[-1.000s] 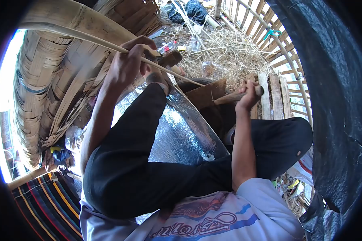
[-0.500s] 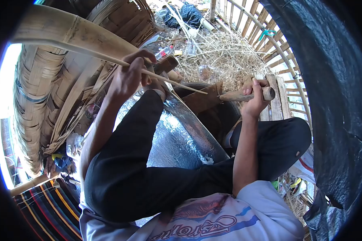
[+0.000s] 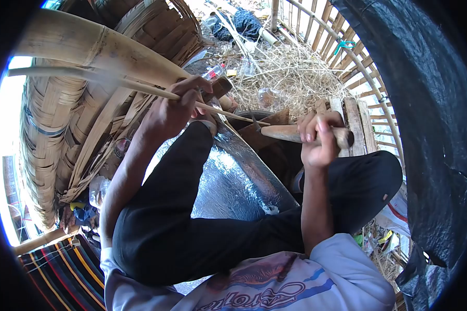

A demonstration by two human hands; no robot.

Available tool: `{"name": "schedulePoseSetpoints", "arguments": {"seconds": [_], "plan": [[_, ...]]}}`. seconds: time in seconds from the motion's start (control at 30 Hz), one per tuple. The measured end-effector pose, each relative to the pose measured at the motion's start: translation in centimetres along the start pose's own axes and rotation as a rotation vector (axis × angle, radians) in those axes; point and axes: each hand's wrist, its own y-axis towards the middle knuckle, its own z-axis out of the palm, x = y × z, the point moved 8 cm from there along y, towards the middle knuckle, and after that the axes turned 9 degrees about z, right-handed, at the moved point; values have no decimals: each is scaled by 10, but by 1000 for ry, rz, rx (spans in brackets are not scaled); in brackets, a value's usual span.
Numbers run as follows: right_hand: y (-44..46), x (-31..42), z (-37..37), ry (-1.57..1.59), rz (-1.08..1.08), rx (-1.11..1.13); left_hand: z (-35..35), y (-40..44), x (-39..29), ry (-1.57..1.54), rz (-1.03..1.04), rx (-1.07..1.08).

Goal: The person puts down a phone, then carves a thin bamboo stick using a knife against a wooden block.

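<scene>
My left hand (image 3: 174, 111) is wrapped round a long thin bamboo stick (image 3: 145, 88), which slants from the upper left down to the centre. The fingers of my right hand (image 3: 319, 137) are closed round the thick wooden handle (image 3: 283, 133) of a tool. A small dark blade (image 3: 256, 124) shows at the handle's left end, against or very near the stick's tip; whether they touch is hard to tell. Behind the tip is a brown board (image 3: 275, 118). A shiny silver sheet (image 3: 225, 181) lies between my legs.
A thick bamboo pole (image 3: 104, 49) crosses the upper left, above woven bamboo (image 3: 46, 150). Straw (image 3: 296, 78) and litter cover the ground ahead. Wooden slats (image 3: 354, 124) stand right of my right hand, and a black plastic sheet (image 3: 430, 129) hangs at the far right. Striped cloth (image 3: 62, 274) lies lower left.
My left hand has moved slightly down and right with the stick, whose far end now shows at the left. My right hand and the tool went right, then back left towards the stick's tip.
</scene>
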Motion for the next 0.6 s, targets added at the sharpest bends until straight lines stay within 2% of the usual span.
{"name": "schedulePoseSetpoints", "arguments": {"seconds": [0.03, 0.07, 0.17, 0.23, 0.3, 0.37, 0.57, 0.6], "plan": [[-1, 15, 9, 129, -103, 78, 3, 0, 1, 30, -2, 36], [-5, 29, 21, 125, -133, 156, 4, -1, -2, 31, -2, 38], [-15, 69, 49, 110, -127, 292, 10, -6, -17, -132, -69, 91], [-18, 75, 50, 120, -114, 273, 15, -7, -29, -142, -109, 219], [-20, 72, 48, 131, -101, 248, 18, -12, -35, -206, -161, 250], [-20, 50, 42, 122, 23, 206, 19, -18, -38, -260, -168, 271], [-26, 54, 62, 159, -101, 347, 24, -45, -31, -353, -235, 248], [-27, 56, 66, 152, -130, 393, 26, -49, -34, -294, -273, 319]]}}
